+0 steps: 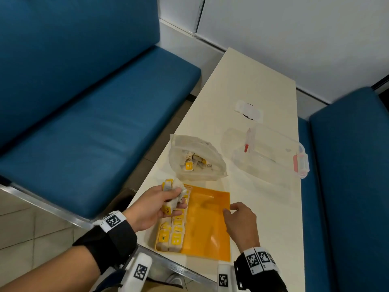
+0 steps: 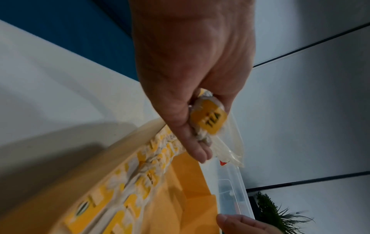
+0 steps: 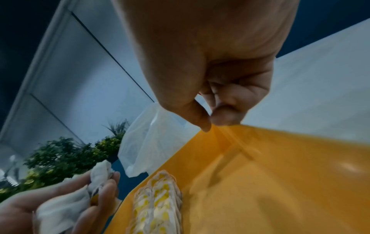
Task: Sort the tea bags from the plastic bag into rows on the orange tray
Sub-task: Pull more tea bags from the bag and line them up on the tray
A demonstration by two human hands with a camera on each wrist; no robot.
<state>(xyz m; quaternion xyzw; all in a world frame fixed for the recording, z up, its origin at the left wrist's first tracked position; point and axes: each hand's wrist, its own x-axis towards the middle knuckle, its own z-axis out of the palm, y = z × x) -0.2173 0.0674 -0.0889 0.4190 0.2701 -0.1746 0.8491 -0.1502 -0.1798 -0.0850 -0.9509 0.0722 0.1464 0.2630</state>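
My left hand (image 1: 162, 204) hovers over the far left corner of the orange tray (image 1: 207, 220) and grips a bunch of white tea bags (image 1: 175, 191) with yellow tags (image 2: 209, 120). Two rows of tea bags (image 1: 172, 230) lie along the tray's left side (image 3: 158, 204). Past the tray, the clear plastic bag (image 1: 196, 159) lies open with more tea bags inside. My right hand (image 1: 241, 216) hangs above the tray's right edge, fingers (image 3: 222, 115) curled and holding nothing.
A clear plastic box (image 1: 271, 153) with a pink latch and its lid sits right of the bag on the cream table (image 1: 263, 207). A small white packet (image 1: 249, 109) lies farther back. Blue benches (image 1: 84, 102) flank the table on both sides.
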